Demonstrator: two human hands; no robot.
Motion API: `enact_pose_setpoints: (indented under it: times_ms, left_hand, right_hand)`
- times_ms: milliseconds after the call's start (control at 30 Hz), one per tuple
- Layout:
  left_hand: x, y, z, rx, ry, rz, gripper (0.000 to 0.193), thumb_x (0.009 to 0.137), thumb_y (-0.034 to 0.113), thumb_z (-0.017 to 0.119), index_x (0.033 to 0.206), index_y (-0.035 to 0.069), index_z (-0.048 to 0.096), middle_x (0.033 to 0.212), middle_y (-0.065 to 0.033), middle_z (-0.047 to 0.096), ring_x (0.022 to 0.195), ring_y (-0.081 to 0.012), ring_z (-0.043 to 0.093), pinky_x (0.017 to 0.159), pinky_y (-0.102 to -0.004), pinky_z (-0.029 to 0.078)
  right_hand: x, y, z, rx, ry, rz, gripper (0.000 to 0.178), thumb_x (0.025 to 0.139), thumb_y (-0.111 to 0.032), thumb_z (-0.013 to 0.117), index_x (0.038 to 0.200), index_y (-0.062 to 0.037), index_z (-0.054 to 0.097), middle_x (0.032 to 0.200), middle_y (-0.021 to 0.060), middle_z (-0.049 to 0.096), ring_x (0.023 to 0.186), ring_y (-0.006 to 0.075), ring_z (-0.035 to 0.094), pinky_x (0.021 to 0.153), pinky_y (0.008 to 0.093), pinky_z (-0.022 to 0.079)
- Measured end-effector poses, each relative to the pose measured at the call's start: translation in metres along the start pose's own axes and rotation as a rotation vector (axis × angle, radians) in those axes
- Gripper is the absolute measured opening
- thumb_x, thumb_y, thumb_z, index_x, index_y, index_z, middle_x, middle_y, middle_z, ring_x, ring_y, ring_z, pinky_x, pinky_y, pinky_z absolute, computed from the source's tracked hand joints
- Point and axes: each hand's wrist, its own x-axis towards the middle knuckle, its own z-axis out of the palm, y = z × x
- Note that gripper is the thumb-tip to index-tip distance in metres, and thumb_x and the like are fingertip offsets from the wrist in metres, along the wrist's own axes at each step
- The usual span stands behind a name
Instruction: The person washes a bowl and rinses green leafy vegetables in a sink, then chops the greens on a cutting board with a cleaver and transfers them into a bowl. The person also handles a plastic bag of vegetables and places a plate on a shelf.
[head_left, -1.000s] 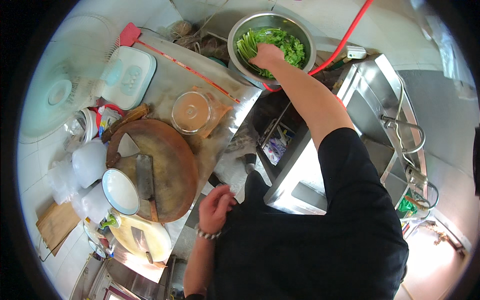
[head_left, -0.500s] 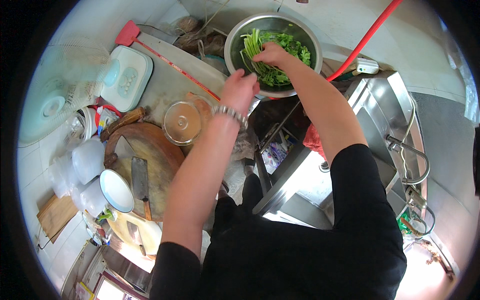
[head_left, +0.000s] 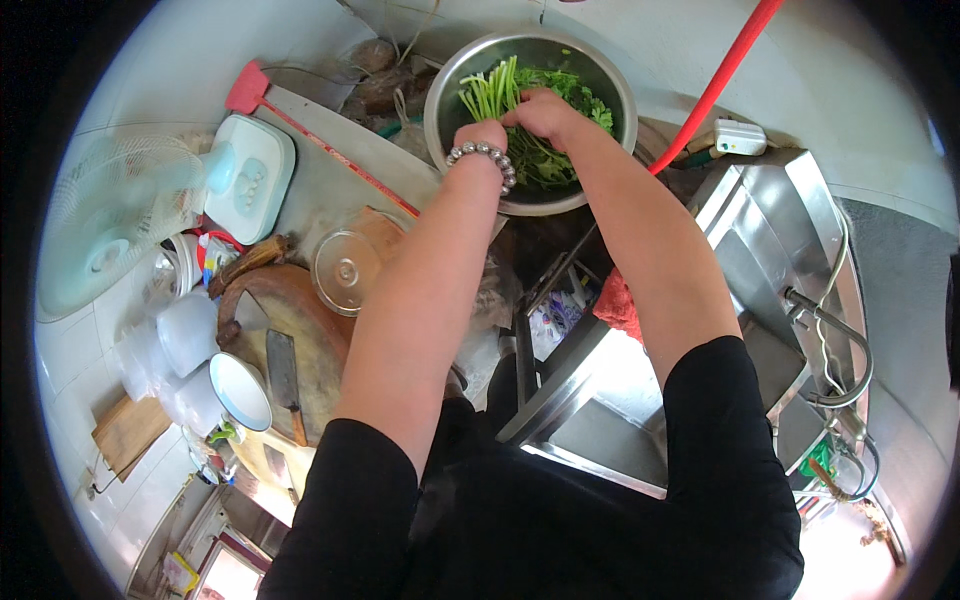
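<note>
A wide steel bowl at the top middle holds a bunch of leafy green herbs, pale cut stems at the left and leaves to the right. My left hand, with a beaded bracelet on its wrist, is in the bowl and closed at the lower side of the stems; its fingertips are hidden. Beside it, my right hand grips the middle of the bunch from above, thumb and fingers curled round it. Both hands nearly touch each other.
To the left, a round chopping block bears a cleaver; a glass lid lies beside it. A red fly swatter crosses the counter. On the right stands a steel sink with a tap, and a red hose hangs near the bowl.
My left hand has moved from the bowl's front rim into the bowl, onto the greens. My right hand stays on the bunch. The whole view has shifted slightly.
</note>
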Motion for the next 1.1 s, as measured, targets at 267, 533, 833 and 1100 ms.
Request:
enact_pose_setpoints:
  times_ms: [267, 533, 833, 1100]
  left_hand:
    - [0.004, -0.017, -0.006, -0.594, -0.152, -0.010, 0.027, 0.089, 0.010, 0.071, 0.115, 0.006, 0.064, 0.105, -0.0080, 0.069, 0.089, -0.0231, 0.067, 0.076, -0.0408, 0.057]
    - [-0.015, -0.013, -0.011, -0.462, -0.104, 0.085, 0.034, 0.085, 0.007, 0.077, 0.116, 0.007, 0.064, 0.104, -0.0056, 0.070, 0.090, -0.0215, 0.067, 0.073, -0.0384, 0.058]
    - [-0.029, -0.018, -0.018, -0.543, -0.161, 0.153, 0.032, 0.086, 0.004, 0.075, 0.116, 0.007, 0.065, 0.105, -0.0049, 0.071, 0.090, -0.0200, 0.068, 0.076, -0.0366, 0.055]
    - [-0.040, -0.014, -0.016, -0.626, -0.199, 0.165, 0.034, 0.085, 0.007, 0.077, 0.117, 0.009, 0.066, 0.106, -0.0025, 0.071, 0.095, -0.0178, 0.066, 0.078, -0.0363, 0.052]
  right_hand:
    - [-0.051, -0.042, -0.006, 0.269, 0.010, 0.100, 0.052, 0.078, -0.021, 0.085, 0.120, 0.0049, 0.069, 0.122, 0.0192, 0.069, 0.109, 0.0283, 0.066, 0.097, 0.0409, 0.051]
    - [-0.055, -0.043, -0.016, 0.261, -0.079, 0.099, 0.054, 0.078, -0.020, 0.084, 0.124, 0.0029, 0.067, 0.124, 0.0188, 0.067, 0.111, 0.0289, 0.066, 0.095, 0.0413, 0.052]
    - [-0.039, -0.026, -0.015, 0.177, -0.115, 0.042, 0.060, 0.076, -0.027, 0.085, 0.127, -0.0006, 0.068, 0.123, 0.0157, 0.069, 0.115, 0.0260, 0.064, 0.099, 0.0406, 0.049]
    - [-0.047, -0.025, -0.023, 0.440, -0.186, 0.067, 0.051, 0.081, -0.024, 0.085, 0.124, -0.0013, 0.069, 0.121, 0.0146, 0.071, 0.109, 0.0233, 0.068, 0.096, 0.0376, 0.053]
